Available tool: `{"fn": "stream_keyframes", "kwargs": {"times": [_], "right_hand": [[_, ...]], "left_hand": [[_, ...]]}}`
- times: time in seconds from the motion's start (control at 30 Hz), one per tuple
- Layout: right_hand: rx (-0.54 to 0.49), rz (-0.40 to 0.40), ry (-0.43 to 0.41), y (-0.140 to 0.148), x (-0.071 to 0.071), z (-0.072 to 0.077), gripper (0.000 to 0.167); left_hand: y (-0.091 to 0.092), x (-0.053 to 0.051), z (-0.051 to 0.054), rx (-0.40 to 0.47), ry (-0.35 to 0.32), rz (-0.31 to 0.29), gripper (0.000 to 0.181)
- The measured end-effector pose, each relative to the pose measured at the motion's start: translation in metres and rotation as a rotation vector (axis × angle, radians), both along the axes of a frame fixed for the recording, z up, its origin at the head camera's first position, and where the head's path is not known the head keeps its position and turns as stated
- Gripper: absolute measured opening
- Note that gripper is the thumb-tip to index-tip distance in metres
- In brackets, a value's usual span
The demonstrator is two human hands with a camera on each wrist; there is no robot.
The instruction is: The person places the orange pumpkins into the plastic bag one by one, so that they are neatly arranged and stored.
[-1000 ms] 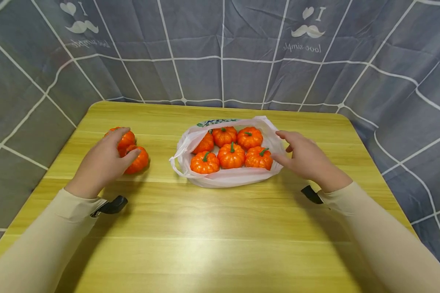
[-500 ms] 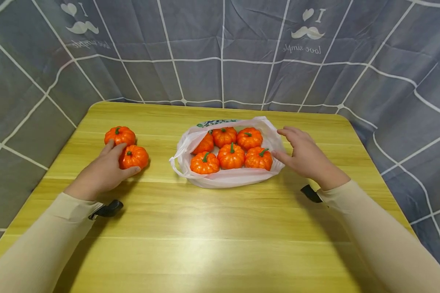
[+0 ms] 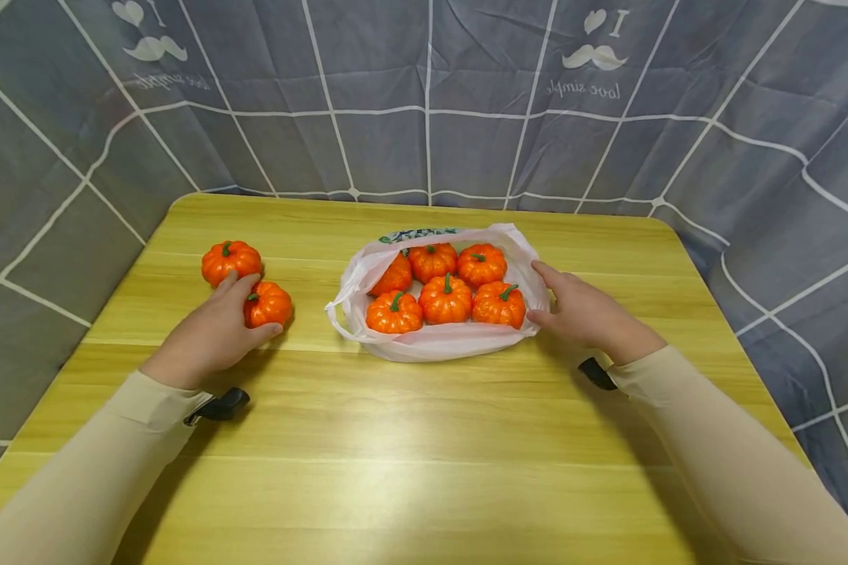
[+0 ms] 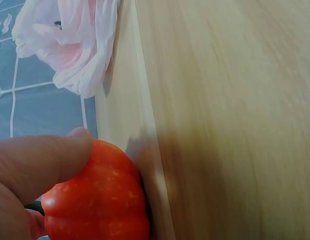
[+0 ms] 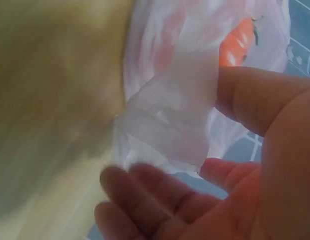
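Note:
My left hand (image 3: 208,333) holds a small orange pumpkin (image 3: 268,304) at the table's left, its thumb on the near side and fingers on the far side. In the left wrist view the thumb presses against that pumpkin's ribbed skin (image 4: 102,200). Just behind it sits a second pumpkin (image 3: 230,263) with a green stem. A white plastic bag (image 3: 452,345) lies mid-table, its mouth open upward, with several pumpkins inside. At the bag's right side is my right hand (image 3: 590,314); thumb and fingers stand apart, touching the thin plastic (image 5: 170,115).
The wooden table (image 3: 367,455) has rounded far corners. Grey cloth (image 3: 381,71) with white grid lines hangs behind it and on both sides. A loop handle (image 3: 339,322) of the bag sticks out on the left.
My left hand came down onto the nearer pumpkin and took hold of it, shifting it slightly right. The right hand lowered a little at the bag's edge.

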State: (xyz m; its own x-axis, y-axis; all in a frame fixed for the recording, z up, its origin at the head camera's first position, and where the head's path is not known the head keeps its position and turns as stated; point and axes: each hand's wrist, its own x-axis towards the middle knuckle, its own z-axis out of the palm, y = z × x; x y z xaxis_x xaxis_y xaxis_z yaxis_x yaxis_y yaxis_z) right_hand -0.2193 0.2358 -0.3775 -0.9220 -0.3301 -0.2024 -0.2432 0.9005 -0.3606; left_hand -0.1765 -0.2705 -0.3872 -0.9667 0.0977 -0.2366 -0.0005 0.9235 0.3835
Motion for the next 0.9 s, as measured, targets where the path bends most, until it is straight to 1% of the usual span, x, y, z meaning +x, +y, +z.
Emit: {"fn": "stream_keyframes", "kwargs": {"times": [0.07, 0.13, 0.23, 0.37, 0.47, 0.53, 0.67, 0.77, 0.9], "right_hand": [[0.008, 0.0, 0.001, -0.001, -0.001, -0.002, 0.089], [0.0, -0.005, 0.008, -0.002, -0.002, -0.003, 0.087], [-0.016, -0.018, 0.049, -0.003, -0.002, -0.001, 0.079], [-0.037, -0.026, 0.128, -0.004, -0.001, 0.003, 0.066], [-0.058, -0.023, 0.163, -0.004, 0.001, 0.004, 0.059], [-0.077, -0.022, 0.176, -0.004, 0.003, 0.004, 0.056], [-0.095, -0.017, 0.19, -0.005, 0.004, 0.003, 0.053], [-0.082, -0.016, 0.177, -0.005, 0.004, 0.002, 0.05], [-0.066, -0.021, 0.127, -0.005, 0.003, 0.003, 0.049]], "left_hand": [[0.001, 0.0, 0.0, 0.001, 0.015, -0.012, 0.101], [0.002, 0.0, -0.001, 0.001, 0.031, -0.02, 0.099], [0.001, -0.001, -0.002, 0.018, 0.051, -0.027, 0.096], [-0.001, -0.003, -0.003, 0.044, 0.054, -0.021, 0.096], [-0.002, -0.002, -0.002, 0.067, 0.06, -0.014, 0.097], [0.0, -0.001, -0.001, 0.088, 0.078, -0.005, 0.097], [0.006, 0.003, 0.007, 0.141, 0.136, 0.005, 0.096], [0.016, 0.007, 0.018, 0.18, 0.176, 0.003, 0.095], [0.032, 0.016, 0.034, 0.233, 0.22, -0.01, 0.092]]}}
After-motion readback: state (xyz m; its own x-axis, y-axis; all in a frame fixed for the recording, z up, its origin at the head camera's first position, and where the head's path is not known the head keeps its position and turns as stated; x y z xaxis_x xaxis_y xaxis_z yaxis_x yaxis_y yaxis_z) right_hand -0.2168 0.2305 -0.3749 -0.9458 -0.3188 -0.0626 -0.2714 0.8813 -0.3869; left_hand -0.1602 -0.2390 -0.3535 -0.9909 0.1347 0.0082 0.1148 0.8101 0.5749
